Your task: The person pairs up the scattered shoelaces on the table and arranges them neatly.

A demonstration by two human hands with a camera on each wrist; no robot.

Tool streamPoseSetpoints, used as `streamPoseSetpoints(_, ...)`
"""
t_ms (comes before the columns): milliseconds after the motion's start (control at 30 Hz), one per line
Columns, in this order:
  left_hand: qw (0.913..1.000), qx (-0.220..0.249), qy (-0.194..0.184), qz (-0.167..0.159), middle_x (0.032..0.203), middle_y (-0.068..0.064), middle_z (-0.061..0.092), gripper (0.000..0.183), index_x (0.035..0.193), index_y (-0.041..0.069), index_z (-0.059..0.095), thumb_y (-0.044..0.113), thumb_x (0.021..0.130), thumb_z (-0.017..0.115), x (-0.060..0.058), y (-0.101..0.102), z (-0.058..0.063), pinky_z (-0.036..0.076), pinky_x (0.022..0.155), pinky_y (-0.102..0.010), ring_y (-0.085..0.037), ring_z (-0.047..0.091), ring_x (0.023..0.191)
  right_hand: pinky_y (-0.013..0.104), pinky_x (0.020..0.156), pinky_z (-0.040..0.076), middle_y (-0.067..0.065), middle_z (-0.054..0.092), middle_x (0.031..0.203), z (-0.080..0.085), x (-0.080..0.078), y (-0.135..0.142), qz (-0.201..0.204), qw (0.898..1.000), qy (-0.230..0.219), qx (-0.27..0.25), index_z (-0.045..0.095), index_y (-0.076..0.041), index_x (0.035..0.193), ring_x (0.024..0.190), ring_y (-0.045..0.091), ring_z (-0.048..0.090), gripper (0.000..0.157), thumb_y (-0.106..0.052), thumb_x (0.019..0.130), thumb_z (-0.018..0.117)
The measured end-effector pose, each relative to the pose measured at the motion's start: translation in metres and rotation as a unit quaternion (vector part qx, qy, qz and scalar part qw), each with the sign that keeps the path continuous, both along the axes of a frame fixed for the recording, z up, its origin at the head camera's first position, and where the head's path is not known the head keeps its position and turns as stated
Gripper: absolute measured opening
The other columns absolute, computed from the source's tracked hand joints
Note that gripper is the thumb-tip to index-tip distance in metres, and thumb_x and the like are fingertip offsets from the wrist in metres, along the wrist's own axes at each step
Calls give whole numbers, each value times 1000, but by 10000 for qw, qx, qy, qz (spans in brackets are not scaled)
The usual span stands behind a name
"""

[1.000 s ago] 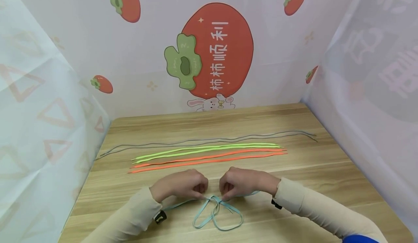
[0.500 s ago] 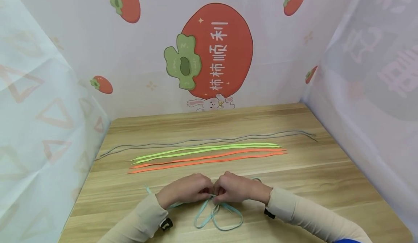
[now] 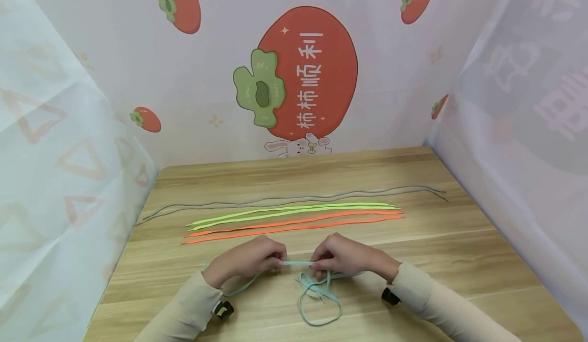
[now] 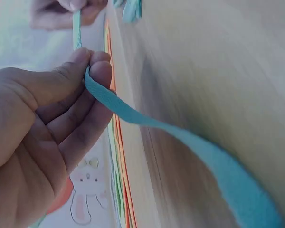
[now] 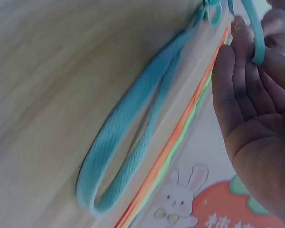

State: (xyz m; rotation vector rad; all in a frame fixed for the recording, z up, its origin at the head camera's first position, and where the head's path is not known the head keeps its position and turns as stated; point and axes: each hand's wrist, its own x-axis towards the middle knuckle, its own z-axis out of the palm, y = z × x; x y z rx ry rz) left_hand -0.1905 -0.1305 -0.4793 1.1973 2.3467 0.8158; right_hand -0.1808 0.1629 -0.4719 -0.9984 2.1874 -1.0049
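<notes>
A flat turquoise shoelace (image 3: 296, 263) runs nearly straight between my two hands in the head view. My left hand (image 3: 252, 256) pinches it between thumb and fingertips; in the left wrist view the lace's slack (image 4: 199, 142) trails off from those fingers to the lower right. My right hand (image 3: 346, 254) holds the lace's other side, thumb against fingers. Below the right hand, a loose bunch of the same lace lies on the table with one round loop (image 3: 320, 324). In the right wrist view, a long lace loop (image 5: 104, 142) hangs toward the lower left.
Beyond my hands, two orange shoelaces (image 3: 294, 223), two yellow-green ones (image 3: 294, 210) and a pair of thin grey ones (image 3: 239, 203) lie stretched across the wooden table (image 3: 294, 173). A printed cloth (image 3: 202, 66) stands behind the table, with cloth sides left and right.
My hands came together over the turquoise lace, then drew apart. The left loop seen before is gone, and a straight stretch of lace now spans between my hands. The other laces lie unchanged.
</notes>
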Motion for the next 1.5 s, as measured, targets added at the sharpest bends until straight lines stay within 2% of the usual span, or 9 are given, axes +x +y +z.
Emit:
streamPoseSetpoints(100, 10000, 32, -70, 28, 79, 4, 67, 16, 89, 14, 67, 13, 105, 66, -1, -9, -2, 50, 66, -17, 5, 54, 70, 19, 70, 57, -5, 79, 85, 2, -1, 11, -46, 10000, 31, -5, 82, -11, 101, 76, 2, 71, 20, -21, 106, 65)
streamPoseSetpoints(333, 9989, 92, -450, 100, 81, 6, 68, 18, 88, 16, 65, 10, 105, 65, -1, -29, -3, 55, 68, -19, -1, 62, 72, 16, 62, 48, -6, 77, 85, 8, -2, 31, -122, 9996, 241, 104, 82, -11, 100, 68, -4, 55, 18, -18, 106, 66)
streamPoseSetpoints(633, 9989, 120, -424, 157, 80, 7, 67, 19, 87, 17, 64, 11, 105, 65, 1, -54, -3, 54, 71, -20, 1, 61, 73, 23, 72, 59, 2, 79, 87, 12, -3, 56, -274, 9996, 32, 27, 81, -9, 103, 77, 2, 68, 18, -19, 106, 66)
streamPoseSetpoints(800, 9986, 118, -425, 282, 78, 6, 66, 19, 86, 16, 64, 10, 104, 65, 3, -67, -1, 53, 69, -20, 2, 58, 72, 27, 73, 62, 1, 79, 88, 13, -4, 71, -454, 9989, -105, 97, 81, -9, 104, 79, 6, 72, 17, -18, 105, 66)
streamPoseSetpoints(1000, 9975, 74, -577, 404, 81, 5, 67, 18, 88, 15, 65, 10, 105, 64, 4, -80, 1, 55, 68, -21, -3, 62, 73, 37, 73, 64, 1, 78, 86, 15, -7, 89, -671, 9977, -77, 106, 80, -8, 102, 78, 11, 73, 17, -18, 105, 67)
streamPoseSetpoints(1333, 9965, 106, -659, 502, 82, 6, 69, 14, 92, 15, 69, 12, 105, 65, 3, -93, -4, 56, 69, -22, -3, 64, 73, 34, 73, 64, 5, 77, 87, 14, -11, 125, -973, 9952, 113, -25, 79, -5, 100, 79, 12, 73, 19, -17, 106, 66)
streamPoseSetpoints(1500, 9954, 176, -733, 586, 85, 4, 71, 12, 94, 15, 70, 15, 105, 65, 1, -96, -3, 56, 69, -23, -5, 65, 75, 38, 75, 64, 12, 77, 90, 14, -16, 145, -1186, 9929, 68, -21, 78, -2, 103, 81, 21, 75, 19, -16, 106, 64)
